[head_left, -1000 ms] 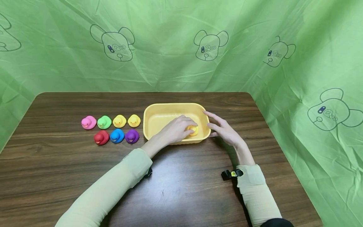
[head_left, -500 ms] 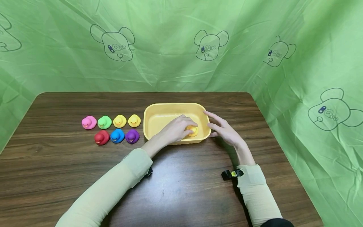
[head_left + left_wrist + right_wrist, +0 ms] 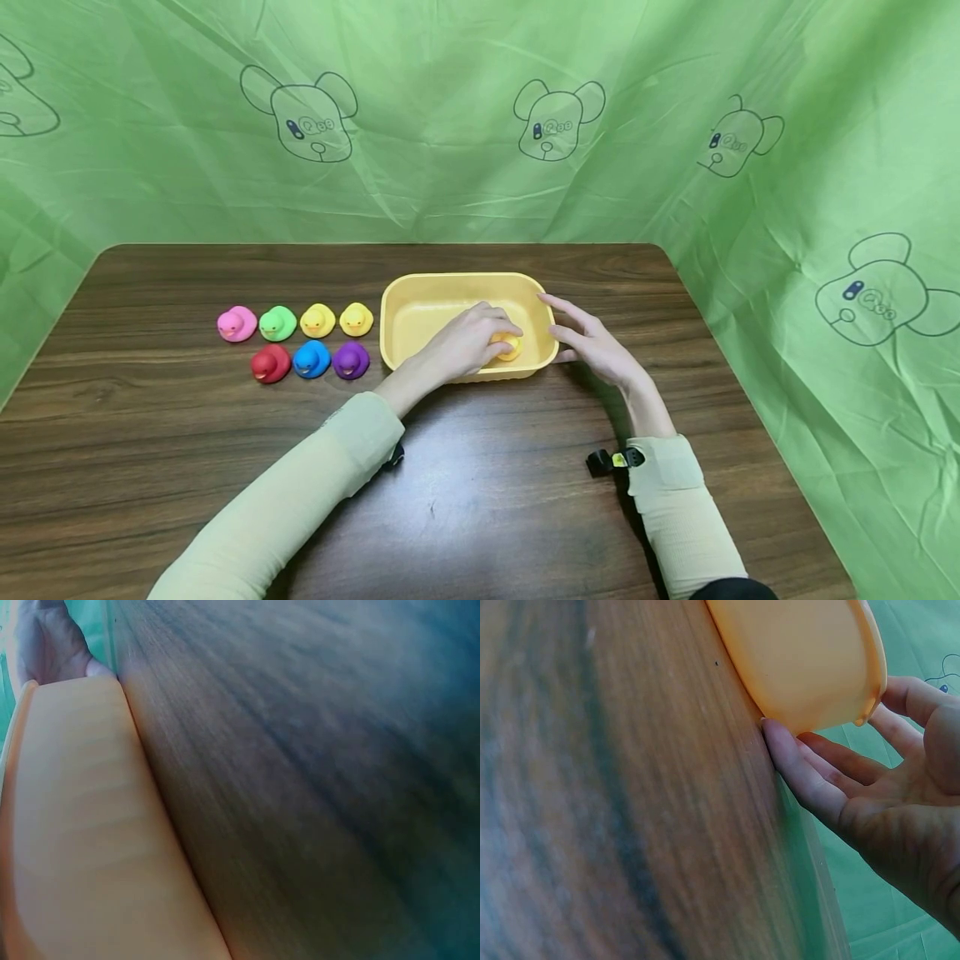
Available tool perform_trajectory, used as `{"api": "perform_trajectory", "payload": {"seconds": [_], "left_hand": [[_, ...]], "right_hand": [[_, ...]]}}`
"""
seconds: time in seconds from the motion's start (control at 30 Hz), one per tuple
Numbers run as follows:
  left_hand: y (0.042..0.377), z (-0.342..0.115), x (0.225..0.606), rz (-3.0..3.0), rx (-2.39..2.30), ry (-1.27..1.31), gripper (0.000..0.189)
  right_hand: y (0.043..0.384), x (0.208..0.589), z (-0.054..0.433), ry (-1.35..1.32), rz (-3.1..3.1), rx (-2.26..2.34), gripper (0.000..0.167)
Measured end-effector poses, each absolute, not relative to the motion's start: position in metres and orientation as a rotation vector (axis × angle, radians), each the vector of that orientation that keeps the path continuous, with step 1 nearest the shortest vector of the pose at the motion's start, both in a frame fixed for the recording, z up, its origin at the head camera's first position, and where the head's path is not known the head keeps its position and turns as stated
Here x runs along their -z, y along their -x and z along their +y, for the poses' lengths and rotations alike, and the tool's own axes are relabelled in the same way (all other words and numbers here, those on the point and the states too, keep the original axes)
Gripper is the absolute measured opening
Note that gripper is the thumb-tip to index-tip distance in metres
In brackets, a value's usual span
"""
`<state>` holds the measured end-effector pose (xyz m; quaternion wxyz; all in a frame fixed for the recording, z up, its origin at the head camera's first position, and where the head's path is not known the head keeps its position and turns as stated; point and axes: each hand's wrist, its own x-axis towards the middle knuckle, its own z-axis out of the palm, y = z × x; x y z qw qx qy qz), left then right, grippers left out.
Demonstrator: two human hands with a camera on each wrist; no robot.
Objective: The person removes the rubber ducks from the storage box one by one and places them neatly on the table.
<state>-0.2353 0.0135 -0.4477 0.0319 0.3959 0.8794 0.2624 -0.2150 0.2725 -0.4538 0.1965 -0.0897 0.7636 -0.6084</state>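
Observation:
A yellow plastic basin (image 3: 420, 317) stands on the wooden table. My left hand (image 3: 468, 342) reaches down over its front rim, fingers and thumb curled round a yellow rubber duck (image 3: 509, 346) near the right end inside. Part of that duck is hidden by the fingers. At the basin's right end, my right hand (image 3: 603, 354) touches the outside with spread fingers. The right wrist view shows those fingers (image 3: 817, 784) against the basin's end wall (image 3: 802, 667). In the left wrist view, the basin's long side (image 3: 90, 817) covers the lower left, and the left hand's grip is not seen.
Left of the basin, pink (image 3: 236, 323), green (image 3: 278, 323) and two yellow ducks (image 3: 318, 320) form a back row. Red (image 3: 271, 363), blue (image 3: 311, 358) and purple (image 3: 351, 360) ducks sit in front. Green cloth (image 3: 450, 125) hangs behind the table and at its sides.
The yellow duck in the basin has shifted very slightly to the left within my left hand. Both hands and the basin stay in practically the same place.

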Motion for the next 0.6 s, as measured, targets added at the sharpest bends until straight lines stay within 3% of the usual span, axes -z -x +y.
{"api": "perform_trajectory", "payload": {"seconds": [0.6], "left_hand": [[0.2349, 0.0114, 0.4438, 2.747, -0.840, -1.173, 0.031]], "right_hand": [[0.2148, 0.4542, 0.2721, 0.252, 2.133, 1.714, 0.055]]}}
